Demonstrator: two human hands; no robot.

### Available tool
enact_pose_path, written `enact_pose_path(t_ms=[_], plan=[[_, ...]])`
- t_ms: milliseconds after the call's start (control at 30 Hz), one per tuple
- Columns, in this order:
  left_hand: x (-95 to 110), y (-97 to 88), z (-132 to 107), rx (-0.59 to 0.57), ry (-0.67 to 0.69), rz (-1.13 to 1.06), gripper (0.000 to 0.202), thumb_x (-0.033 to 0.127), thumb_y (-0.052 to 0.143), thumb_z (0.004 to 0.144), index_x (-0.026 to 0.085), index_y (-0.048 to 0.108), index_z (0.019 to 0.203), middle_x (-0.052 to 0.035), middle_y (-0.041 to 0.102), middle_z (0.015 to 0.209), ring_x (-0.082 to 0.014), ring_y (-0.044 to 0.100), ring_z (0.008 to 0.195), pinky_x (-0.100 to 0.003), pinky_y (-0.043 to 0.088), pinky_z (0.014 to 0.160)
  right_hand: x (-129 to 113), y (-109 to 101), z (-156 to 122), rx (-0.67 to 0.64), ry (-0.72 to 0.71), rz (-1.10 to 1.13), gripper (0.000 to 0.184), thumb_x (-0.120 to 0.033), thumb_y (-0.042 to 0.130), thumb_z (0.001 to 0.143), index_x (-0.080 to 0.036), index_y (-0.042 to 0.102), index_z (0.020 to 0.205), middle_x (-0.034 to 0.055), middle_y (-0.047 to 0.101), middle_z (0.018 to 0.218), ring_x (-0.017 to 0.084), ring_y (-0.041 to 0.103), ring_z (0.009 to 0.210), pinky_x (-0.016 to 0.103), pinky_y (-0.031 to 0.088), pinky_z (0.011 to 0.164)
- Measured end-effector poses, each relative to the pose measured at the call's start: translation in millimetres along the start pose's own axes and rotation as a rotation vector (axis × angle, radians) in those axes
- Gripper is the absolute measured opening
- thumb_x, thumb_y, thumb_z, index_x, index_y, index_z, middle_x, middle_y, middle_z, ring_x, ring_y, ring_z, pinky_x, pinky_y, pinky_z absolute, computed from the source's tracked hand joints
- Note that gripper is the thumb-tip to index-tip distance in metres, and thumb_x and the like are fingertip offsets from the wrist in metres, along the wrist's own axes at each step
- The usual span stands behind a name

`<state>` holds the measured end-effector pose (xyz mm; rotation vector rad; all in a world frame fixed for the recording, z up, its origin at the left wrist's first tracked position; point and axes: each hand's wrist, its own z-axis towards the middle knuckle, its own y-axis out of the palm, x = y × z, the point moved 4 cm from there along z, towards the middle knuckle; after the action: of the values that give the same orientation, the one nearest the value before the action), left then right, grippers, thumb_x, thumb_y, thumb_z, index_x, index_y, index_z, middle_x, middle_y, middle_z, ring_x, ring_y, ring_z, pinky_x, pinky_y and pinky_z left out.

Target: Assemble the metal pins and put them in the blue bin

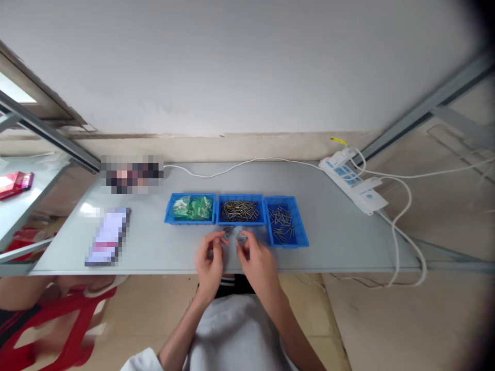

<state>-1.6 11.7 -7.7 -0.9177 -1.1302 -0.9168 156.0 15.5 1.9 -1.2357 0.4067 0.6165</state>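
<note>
Both hands meet just in front of the middle blue bin, over the near part of the table. A small clear plastic bag (pixel 233 235) is stretched between my fingertips; dark slivers show at its edges, too small to name. My left hand (pixel 210 259) pinches its left side with thumb and forefinger, and my right hand (pixel 258 259) pinches its right side. Right behind them stands the middle blue bin (pixel 240 223), full of brassy screws (pixel 240 210). To its left, another blue bin (pixel 190 222) holds small bags with green and white contents (pixel 192 207).
A third blue bin (pixel 299 226) on the right holds loose silvery screws or nails (pixel 281 222). A white power strip (pixel 351 183) with cables lies at the back right. Two blurred-out items, one a phone-like slab (pixel 107 237), lie left. A person's leg and red stool (pixel 73 314) are beyond.
</note>
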Motion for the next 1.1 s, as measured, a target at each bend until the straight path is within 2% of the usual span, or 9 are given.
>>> enact_pose_path(t_ms=[100, 233, 300, 500, 600, 767, 900, 1000, 1100], plan=[[1.2, 0.8, 0.6, -0.026, 0.02, 0.031, 0.029, 0.041, 0.056, 0.112, 0.02, 0.076, 0.112, -0.0015, 0.075, 0.084, -0.0101, 0.057, 0.055, -0.022, 0.051, 0.058, 4.3, 3.9, -7.2, -0.053, 0.031, -0.08, 0.021, -0.025, 0.053, 0.108, -0.022, 0.066, 0.125, 0.0036, 0.079, 0.079, 0.021, 0.07, 0.057, 0.029, 0.037, 0.049], [0.2, 2.0, 0.5, -0.062, 0.044, 0.091, 0.028, 0.037, 0.053, 0.112, 0.022, 0.076, 0.113, -0.0023, 0.076, 0.085, -0.0137, 0.066, 0.066, -0.024, 0.054, 0.066, 3.0, 6.1, -4.6, -0.076, 0.015, -0.106, 0.017, -0.023, 0.051, 0.109, -0.025, 0.065, 0.1, 0.0025, 0.077, 0.074, 0.021, 0.07, 0.055, 0.03, 0.032, 0.048], [-0.5, 2.8, 0.7, -0.078, 0.057, 0.119, 0.026, 0.035, 0.054, 0.112, 0.022, 0.076, 0.115, -0.0037, 0.078, 0.088, -0.0162, 0.071, 0.074, -0.026, 0.056, 0.07, -0.6, 4.6, -3.3, -0.066, -0.006, -0.073, 0.019, -0.025, 0.05, 0.11, -0.025, 0.064, 0.098, 0.0016, 0.076, 0.072, 0.021, 0.069, 0.053, 0.03, 0.031, 0.048], [7.6, 9.5, 2.5, -0.183, 0.192, 0.19, 0.018, 0.027, 0.061, 0.107, 0.022, 0.078, 0.109, -0.0042, 0.079, 0.093, -0.015, 0.069, 0.072, -0.025, 0.055, 0.07, -12.8, -5.4, -2.5, 0.0, 0.028, 0.108, 0.016, -0.029, 0.049, 0.111, -0.025, 0.063, 0.104, 0.0029, 0.079, 0.08, 0.022, 0.074, 0.061, 0.029, 0.042, 0.052], [12.4, 13.8, 3.0, -0.259, 0.259, 0.189, 0.017, 0.022, 0.061, 0.106, 0.023, 0.078, 0.108, -0.0059, 0.078, 0.098, -0.0162, 0.072, 0.081, -0.025, 0.056, 0.072, -14.2, -10.0, -0.6, 0.025, 0.05, 0.14, 0.015, -0.029, 0.051, 0.11, -0.025, 0.063, 0.103, 0.0034, 0.079, 0.083, 0.022, 0.075, 0.064, 0.029, 0.045, 0.054], [11.0, 14.4, 4.0, -0.269, 0.298, 0.174, 0.016, 0.018, 0.065, 0.104, 0.023, 0.079, 0.11, -0.0074, 0.078, 0.108, -0.0145, 0.072, 0.078, -0.024, 0.058, 0.071, -13.1, -21.3, 2.5, 0.104, 0.047, 0.232, 0.013, -0.029, 0.056, 0.109, -0.024, 0.065, 0.101, 0.002, 0.077, 0.081, 0.018, 0.072, 0.065, 0.027, 0.054, 0.063], [7.9, 15.6, 2.8, -0.322, 0.313, 0.166, 0.013, 0.018, 0.065, 0.104, 0.023, 0.077, 0.107, -0.0064, 0.079, 0.105, -0.015, 0.073, 0.079, -0.024, 0.057, 0.072, -18.1, -27.7, 2.0, 0.136, 0.022, 0.294, 0.014, -0.028, 0.058, 0.108, -0.024, 0.067, 0.099, 0.0016, 0.074, 0.079, 0.016, 0.069, 0.064, 0.026, 0.057, 0.065], [8.2, 16.3, 3.2, -0.339, 0.277, 0.171, 0.011, 0.019, 0.065, 0.103, 0.023, 0.076, 0.105, -0.0045, 0.079, 0.097, -0.0142, 0.069, 0.072, -0.023, 0.055, 0.068, -20.4, -31.4, -0.1, 0.127, 0.006, 0.344, 0.012, -0.029, 0.059, 0.108, -0.024, 0.07, 0.111, 0.0012, 0.075, 0.082, 0.015, 0.068, 0.063, 0.025, 0.058, 0.064], [10.3, 15.9, 5.1, -0.3, 0.224, 0.205, 0.009, 0.019, 0.067, 0.1, 0.022, 0.075, 0.101, -0.0029, 0.079, 0.094, -0.0121, 0.065, 0.064, -0.022, 0.054, 0.064, -11.6, -42.8, -3.8, 0.19, 0.047, 0.317, 0.023, -0.032, 0.06, 0.109, -0.022, 0.068, 0.128, -0.0004, 0.073, 0.079, 0.014, 0.063, 0.058, 0.024, 0.055, 0.059]])
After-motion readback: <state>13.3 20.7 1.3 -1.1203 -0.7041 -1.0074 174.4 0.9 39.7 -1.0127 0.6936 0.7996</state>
